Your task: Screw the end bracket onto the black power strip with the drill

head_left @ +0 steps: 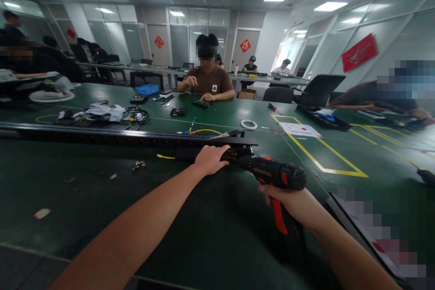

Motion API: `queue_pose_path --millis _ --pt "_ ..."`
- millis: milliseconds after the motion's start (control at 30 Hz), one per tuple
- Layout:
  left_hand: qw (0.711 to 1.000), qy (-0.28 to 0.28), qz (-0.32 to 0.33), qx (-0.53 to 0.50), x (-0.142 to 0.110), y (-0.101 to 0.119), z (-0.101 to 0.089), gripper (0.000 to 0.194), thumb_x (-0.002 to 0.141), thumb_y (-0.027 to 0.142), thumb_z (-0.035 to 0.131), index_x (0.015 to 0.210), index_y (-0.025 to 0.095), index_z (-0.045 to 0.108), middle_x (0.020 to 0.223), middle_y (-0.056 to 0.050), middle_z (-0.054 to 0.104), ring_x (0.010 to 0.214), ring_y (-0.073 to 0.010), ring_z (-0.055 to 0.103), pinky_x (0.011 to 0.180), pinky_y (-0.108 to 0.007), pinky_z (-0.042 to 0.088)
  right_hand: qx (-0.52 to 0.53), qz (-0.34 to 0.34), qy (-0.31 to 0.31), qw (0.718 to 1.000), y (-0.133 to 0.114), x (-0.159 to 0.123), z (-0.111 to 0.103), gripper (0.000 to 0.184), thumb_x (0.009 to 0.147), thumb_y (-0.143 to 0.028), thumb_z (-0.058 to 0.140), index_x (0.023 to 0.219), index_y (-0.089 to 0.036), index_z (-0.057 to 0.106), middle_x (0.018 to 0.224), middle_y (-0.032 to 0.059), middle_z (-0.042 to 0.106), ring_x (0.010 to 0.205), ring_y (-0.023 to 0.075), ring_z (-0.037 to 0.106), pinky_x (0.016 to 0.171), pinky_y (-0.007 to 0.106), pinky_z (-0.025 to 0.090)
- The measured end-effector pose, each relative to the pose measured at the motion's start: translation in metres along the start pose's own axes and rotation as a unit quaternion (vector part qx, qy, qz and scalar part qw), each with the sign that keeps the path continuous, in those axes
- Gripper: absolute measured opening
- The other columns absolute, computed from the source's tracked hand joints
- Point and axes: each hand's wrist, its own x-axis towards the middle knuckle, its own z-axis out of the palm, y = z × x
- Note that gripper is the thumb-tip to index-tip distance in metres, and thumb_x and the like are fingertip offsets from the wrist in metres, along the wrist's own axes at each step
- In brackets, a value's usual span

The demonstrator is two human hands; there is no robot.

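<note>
A long black power strip (102, 138) lies across the green table (68, 199), from the far left to the middle. My left hand (210, 158) rests on its right end, fingers curled over the strip. My right hand (288, 201) grips the orange handle of a black cordless screwdriver (275, 174). The tool's nose points left at the strip's end, right beside my left fingers. Yellow and blue wires (200, 132) stick out behind the strip, and a yellow wire end (165, 157) lies in front of it.
Small brass parts (138, 166) lie left of my hands. A white tape roll (248, 124), a paper sheet (301, 129) inside yellow floor-tape lines and an open black case (319, 99) sit beyond. A person works opposite; other people sit at the left and right.
</note>
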Motion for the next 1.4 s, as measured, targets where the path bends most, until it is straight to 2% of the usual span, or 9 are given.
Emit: queue_pose_path --millis 100,300,600,967,1267,1400 --pt "1.000 0.003 -0.001 0.000 0.000 0.000 0.000 0.059 0.095 0.053 0.063 0.145 0.028 0.047 0.125 -0.009 0.072 0.115 -0.0315 0.066 0.097 -0.044 0.045 0.016 0.013 -0.025 0.999 0.000 0.000 0.000 0.025 0.077 -0.043 0.071 0.069 -0.019 0.067 0.061 0.0014 0.064 0.060 0.0181 0.058 0.060 0.030 0.045" --pt "1.000 0.008 0.001 0.003 -0.001 0.001 0.000 0.059 0.095 0.053 0.063 0.145 0.028 0.047 0.124 -0.008 0.072 0.113 -0.0315 0.067 0.096 -0.044 0.046 -0.006 0.008 -0.028 1.000 -0.006 -0.001 -0.001 0.030 0.077 -0.044 0.070 0.061 -0.020 0.063 0.060 0.0013 0.062 0.057 0.0163 0.054 0.057 0.029 0.042" --pt "1.000 0.007 0.001 0.008 -0.001 0.001 -0.002 0.060 0.095 0.054 0.062 0.146 0.027 0.046 0.123 -0.009 0.072 0.113 -0.0323 0.067 0.095 -0.044 0.046 -0.004 0.011 -0.028 1.000 -0.009 -0.004 0.000 0.029 0.077 -0.043 0.070 0.060 -0.020 0.062 0.059 0.0017 0.062 0.057 0.0164 0.055 0.056 0.029 0.042" --pt "1.000 0.009 0.004 0.009 0.000 0.000 0.001 0.061 0.095 0.054 0.062 0.146 0.027 0.046 0.126 -0.009 0.071 0.112 -0.0322 0.067 0.096 -0.045 0.046 -0.019 0.016 -0.033 0.999 -0.006 -0.003 -0.002 0.028 0.081 -0.043 0.067 0.066 -0.020 0.063 0.064 0.0018 0.063 0.061 0.0173 0.056 0.061 0.030 0.044" --pt "1.000 0.012 0.006 -0.001 0.000 0.000 0.002 0.059 0.094 0.053 0.063 0.144 0.027 0.047 0.124 -0.008 0.072 0.113 -0.0319 0.067 0.096 -0.044 0.046 0.006 0.030 -0.033 0.999 -0.008 -0.003 -0.001 0.026 0.076 -0.043 0.071 0.066 -0.020 0.063 0.061 0.0013 0.063 0.059 0.0175 0.057 0.058 0.030 0.043" --pt "1.000 0.012 0.008 0.002 0.000 0.000 0.001 0.059 0.094 0.053 0.063 0.144 0.027 0.047 0.125 -0.008 0.072 0.111 -0.0320 0.067 0.095 -0.044 0.046 0.013 0.030 -0.030 0.999 -0.007 -0.002 0.000 0.024 0.075 -0.043 0.071 0.072 -0.020 0.066 0.062 0.0013 0.064 0.061 0.0186 0.060 0.060 0.030 0.045"
